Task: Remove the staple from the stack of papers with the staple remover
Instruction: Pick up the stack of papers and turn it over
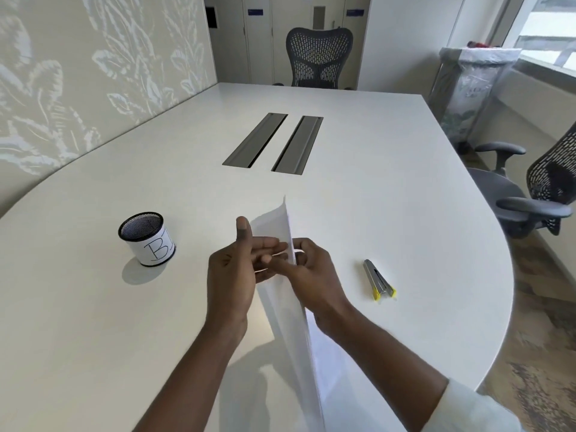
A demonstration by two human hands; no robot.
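A white stack of papers (277, 222) is held on edge above the table, nearly vertical, its top corner pointing away from me. My left hand (232, 275) grips it from the left with the thumb up against the sheet. From the right, my right hand (314, 275) pinches the same stack, fingers curled round its edge. The staple itself is too small to see. The staple remover (378, 280), metal with yellow tips, lies on the table to the right of my right hand, untouched.
A black mesh cup (146, 238) with a white label marked B stands left of my hands. Two grey cable slots (274, 141) sit mid-table. Office chairs stand at the far end (318, 60) and right (536, 194); a lined bin (473, 88) is by the window.
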